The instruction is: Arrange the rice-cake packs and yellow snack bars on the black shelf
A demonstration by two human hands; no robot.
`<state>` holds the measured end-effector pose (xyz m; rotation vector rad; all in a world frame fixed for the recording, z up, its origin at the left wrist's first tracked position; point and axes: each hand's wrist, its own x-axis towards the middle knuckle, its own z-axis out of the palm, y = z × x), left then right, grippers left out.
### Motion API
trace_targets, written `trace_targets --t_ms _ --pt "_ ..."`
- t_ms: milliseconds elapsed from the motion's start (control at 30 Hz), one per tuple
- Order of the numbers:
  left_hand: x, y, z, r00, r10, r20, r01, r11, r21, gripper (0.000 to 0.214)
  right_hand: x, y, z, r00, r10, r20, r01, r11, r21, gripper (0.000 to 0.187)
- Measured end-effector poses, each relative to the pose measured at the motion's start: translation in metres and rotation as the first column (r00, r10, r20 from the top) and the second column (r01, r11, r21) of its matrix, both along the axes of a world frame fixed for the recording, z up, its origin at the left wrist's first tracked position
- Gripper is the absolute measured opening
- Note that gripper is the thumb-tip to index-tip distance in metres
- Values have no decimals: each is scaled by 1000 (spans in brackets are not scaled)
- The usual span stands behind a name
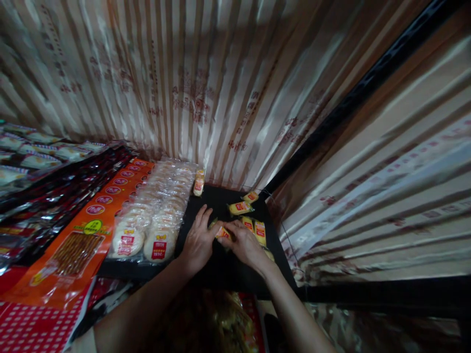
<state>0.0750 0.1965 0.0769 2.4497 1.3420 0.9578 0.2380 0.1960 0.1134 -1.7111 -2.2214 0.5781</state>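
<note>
Small yellow packets of wrapped snack cakes with red-and-white labels lie on a black shelf. One such snack packet (222, 233) is between my two hands. My right hand (245, 242) has its fingers closed on this packet. My left hand (198, 241) is beside it, fingers stretched out and the thumb reaching to the packet's left end. Just right of my right hand are two upright packets, one of them a yellow packet (259, 232). Farther back lie another yellow packet (240, 208) and a smaller-looking one (251, 196). My right hand partly covers the packet it holds.
Left of my hands stand two rows of clear-wrapped round white crackers (159, 240), with a lone packet (199, 183) behind. Orange snack bags (79, 240) and dark red packs (69, 191) are farther left. Printed striped sheeting (206, 88) hangs behind; a black post (353, 103) slants at right.
</note>
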Motion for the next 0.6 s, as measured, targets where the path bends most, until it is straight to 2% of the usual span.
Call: trace_targets --t_ms 133,233,333,433,600 --pt "-2 8 1 997 54 46 -56 997 47 52 -8 15 -4 976 -91 -197 82 995 -51 23" --pt "1 11 2 984 136 117 -141 989 40 58 -16 30 -13 934 -163 -317 151 987 -62 20" --pt "6 9 2 955 225 194 -223 974 -35 57 -26 50 -25 895 -256 -364 264 964 -30 22" --pt "12 10 -2 925 280 255 -247 957 -153 52 -39 72 -35 861 -322 -394 360 933 23 22" --pt "16 28 -12 866 367 339 -283 919 -273 46 -62 102 -46 832 -351 -430 420 905 74 20"
